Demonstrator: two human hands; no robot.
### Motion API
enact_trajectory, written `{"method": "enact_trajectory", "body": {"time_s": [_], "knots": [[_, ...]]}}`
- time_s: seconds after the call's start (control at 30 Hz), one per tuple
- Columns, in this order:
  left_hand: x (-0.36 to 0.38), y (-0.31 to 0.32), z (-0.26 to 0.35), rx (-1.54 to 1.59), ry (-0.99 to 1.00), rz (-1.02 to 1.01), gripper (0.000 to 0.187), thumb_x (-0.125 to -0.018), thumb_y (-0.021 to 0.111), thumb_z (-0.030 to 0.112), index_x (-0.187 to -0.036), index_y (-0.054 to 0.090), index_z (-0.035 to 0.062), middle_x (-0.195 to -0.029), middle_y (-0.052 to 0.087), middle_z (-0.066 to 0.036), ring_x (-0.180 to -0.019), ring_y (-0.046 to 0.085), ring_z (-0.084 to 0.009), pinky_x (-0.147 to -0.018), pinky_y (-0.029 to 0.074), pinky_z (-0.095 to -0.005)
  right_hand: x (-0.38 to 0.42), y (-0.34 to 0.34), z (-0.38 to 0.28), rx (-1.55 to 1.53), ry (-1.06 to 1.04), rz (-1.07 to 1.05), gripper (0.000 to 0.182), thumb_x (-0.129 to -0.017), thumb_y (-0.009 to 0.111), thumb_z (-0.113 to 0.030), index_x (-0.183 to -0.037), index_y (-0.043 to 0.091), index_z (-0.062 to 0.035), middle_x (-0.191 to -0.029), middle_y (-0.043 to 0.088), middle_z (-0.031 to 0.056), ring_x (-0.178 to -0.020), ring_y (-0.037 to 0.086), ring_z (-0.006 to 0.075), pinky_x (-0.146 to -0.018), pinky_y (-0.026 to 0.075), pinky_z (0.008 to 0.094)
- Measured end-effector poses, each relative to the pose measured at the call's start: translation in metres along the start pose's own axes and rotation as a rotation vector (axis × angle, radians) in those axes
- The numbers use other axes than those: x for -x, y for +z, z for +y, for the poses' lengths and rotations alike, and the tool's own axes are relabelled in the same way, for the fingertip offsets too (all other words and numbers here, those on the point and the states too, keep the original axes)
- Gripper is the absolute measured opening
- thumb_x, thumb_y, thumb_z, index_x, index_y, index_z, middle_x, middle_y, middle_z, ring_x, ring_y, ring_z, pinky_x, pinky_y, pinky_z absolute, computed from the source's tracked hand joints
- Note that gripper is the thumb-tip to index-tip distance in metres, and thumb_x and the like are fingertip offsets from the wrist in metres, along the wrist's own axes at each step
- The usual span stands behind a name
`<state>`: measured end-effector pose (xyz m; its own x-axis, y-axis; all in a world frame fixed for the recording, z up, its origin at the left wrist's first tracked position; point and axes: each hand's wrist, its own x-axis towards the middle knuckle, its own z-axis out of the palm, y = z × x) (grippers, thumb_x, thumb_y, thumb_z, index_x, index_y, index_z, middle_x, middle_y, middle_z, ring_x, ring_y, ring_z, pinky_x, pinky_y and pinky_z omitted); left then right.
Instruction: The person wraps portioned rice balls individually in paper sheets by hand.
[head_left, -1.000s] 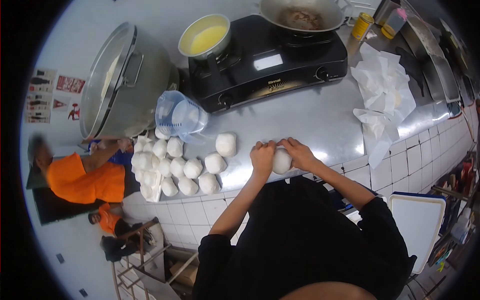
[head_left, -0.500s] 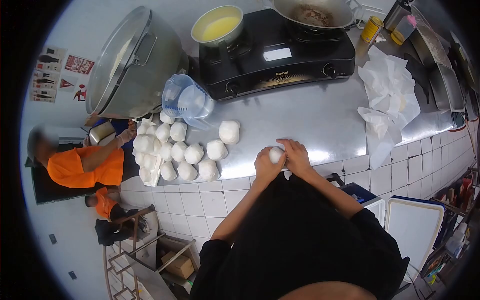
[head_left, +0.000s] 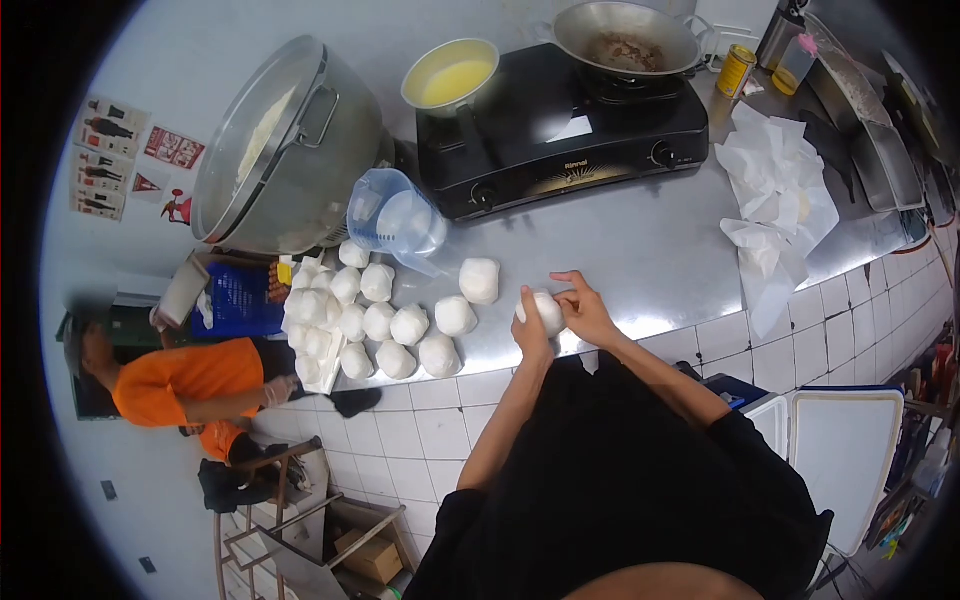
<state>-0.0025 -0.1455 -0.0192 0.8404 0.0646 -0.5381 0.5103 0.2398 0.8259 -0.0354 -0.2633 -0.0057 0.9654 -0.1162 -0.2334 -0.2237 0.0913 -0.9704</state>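
Note:
Near the front edge of the steel counter, a round white bundle (head_left: pixel 544 312), seemingly wrapped in paper, sits between my hands. My left hand (head_left: pixel 532 332) is closed round its left side. From the right, my right hand (head_left: pixel 586 314) grips the bundle with thumb and bent fingers, the index finger stretched out above it. To the left stand several similar white bundles; the nearest ones are a squarish bundle (head_left: pixel 480 281) and a rounder bundle (head_left: pixel 456 315). What is inside them is hidden.
Behind are a black gas stove (head_left: pixel 565 140) with a pot of yellow liquid (head_left: pixel 450 85) and a wok (head_left: pixel 630 40). A clear plastic jug (head_left: pixel 395 215) and large steel pot (head_left: pixel 300 160) stand left, crumpled white paper (head_left: pixel 775 190) right. A co-worker in orange (head_left: pixel 190 380) is at left.
My left hand has shifted round the bundle's left side, and more of the bundle shows. The view has moved slightly. The co-worker has turned and lowered an arm.

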Motion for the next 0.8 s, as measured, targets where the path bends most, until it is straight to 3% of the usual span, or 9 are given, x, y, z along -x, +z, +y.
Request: {"method": "enact_trajectory", "body": {"time_s": [0.2,0.27,0.37,0.43,0.5,0.53,0.63,0.73,0.8], "knots": [[-0.017,-0.006,0.015,0.241,-0.071,-0.14,0.052,-0.094,0.061,0.05,-0.111,0.062,0.0012,-0.095,0.066,-0.009,-0.081,0.066,-0.0184,-0.068,0.054,-0.034,-0.005,0.013,0.023,-0.294,0.01,0.009,0.047,-0.095,0.046,0.006,-0.14,0.043,-0.009,-0.109,0.068,0.01,-0.099,0.06,0.0122,-0.09,0.048,0.0286],[-0.036,-0.03,0.017,-0.029,-0.16,-0.164,0.053,-0.092,0.063,0.05,-0.111,0.065,0.0006,-0.091,0.067,-0.008,-0.078,0.067,-0.0184,-0.067,0.054,-0.0333,0.002,0.006,0.0,-0.167,0.03,-0.058,0.047,-0.094,0.048,0.006,-0.138,0.044,-0.0084,-0.109,0.069,0.011,-0.096,0.061,0.0123,-0.086,0.05,0.0297],[-0.03,-0.041,0.027,-0.486,0.271,-0.017,0.06,-0.09,0.063,0.052,-0.102,0.07,-0.0063,-0.085,0.071,-0.016,-0.076,0.068,-0.0266,-0.07,0.054,-0.0405,0.002,-0.012,-0.001,-0.098,-0.078,-0.073,0.047,-0.092,0.055,0.002,-0.136,0.044,-0.0076,-0.103,0.069,0.0101,-0.091,0.063,0.0133,-0.081,0.051,0.0294],[-0.031,-0.056,0.041,-0.813,0.504,0.064,0.063,-0.089,0.063,0.053,-0.096,0.07,-0.0093,-0.085,0.071,-0.024,-0.078,0.069,-0.0346,-0.072,0.053,-0.0451,-0.006,-0.058,0.0,0.336,-0.203,0.322,0.053,-0.086,0.061,-0.001,-0.135,0.044,-0.0066,-0.103,0.067,0.011,-0.089,0.063,0.0169,-0.077,0.052,0.0293],[-0.041,-0.079,0.054,-1.179,0.429,0.145,0.062,-0.089,0.062,0.052,-0.09,0.071,-0.0089,-0.086,0.068,-0.032,-0.083,0.067,-0.0463,-0.075,0.051,-0.0508,0.001,-0.124,-0.002,0.835,-0.432,0.924,0.065,-0.074,0.066,-0.003,-0.136,0.045,-0.0053,-0.131,0.049,0.0194,-0.121,0.046,0.0357,-0.103,0.037,0.0459],[-0.044,-0.088,0.049,-1.212,0.447,0.177,0.061,-0.089,0.061,0.052,-0.089,0.07,-0.0085,-0.086,0.068,-0.032,-0.082,0.067,-0.0472,-0.076,0.051,-0.0512,0.011,-0.156,-0.025,0.906,-0.297,1.098,0.068,-0.074,0.07,-0.007,-0.136,0.044,-0.0041,-0.135,0.045,0.0211,-0.128,0.036,0.0419,-0.11,0.026,0.0517],[-0.05,-0.1,0.036,-1.295,0.535,0.254,0.052,-0.093,0.056,0.046,-0.089,0.069,-0.0038,-0.087,0.068,-0.028,-0.085,0.065,-0.0458,-0.077,0.049,-0.0541,0.029,-0.241,-0.025,0.976,-0.011,1.662,0.085,-0.071,0.078,-0.011,-0.145,0.035,-0.008,-0.132,0.05,0.0212,-0.129,0.039,0.0435,-0.11,0.025,0.0558],[-0.052,-0.103,0.028,-1.424,0.835,0.38,0.04,-0.095,0.054,0.04,-0.096,0.066,0.0018,-0.095,0.066,-0.021,-0.094,0.061,-0.0395,-0.078,0.046,-0.0514,0.046,-0.274,-0.023,0.443,0.337,1.625,0.087,-0.072,0.081,-0.016,-0.145,0.033,-0.0109,-0.12,0.059,0.014,-0.121,0.049,0.0377,-0.108,0.026,0.0562],[-0.048,-0.097,0.033,-1.405,0.912,0.375,0.031,-0.094,0.056,0.035,-0.099,0.064,0.0054,-0.099,0.062,-0.015,-0.097,0.057,-0.0351,-0.08,0.043,-0.0477,0.047,-0.273,-0.012,0.52,0.148,1.597,0.082,-0.075,0.08,-0.015,-0.143,0.036,-0.0111,-0.107,0.064,0.0106,-0.11,0.057,0.0324,-0.104,0.033,0.0515]]}}
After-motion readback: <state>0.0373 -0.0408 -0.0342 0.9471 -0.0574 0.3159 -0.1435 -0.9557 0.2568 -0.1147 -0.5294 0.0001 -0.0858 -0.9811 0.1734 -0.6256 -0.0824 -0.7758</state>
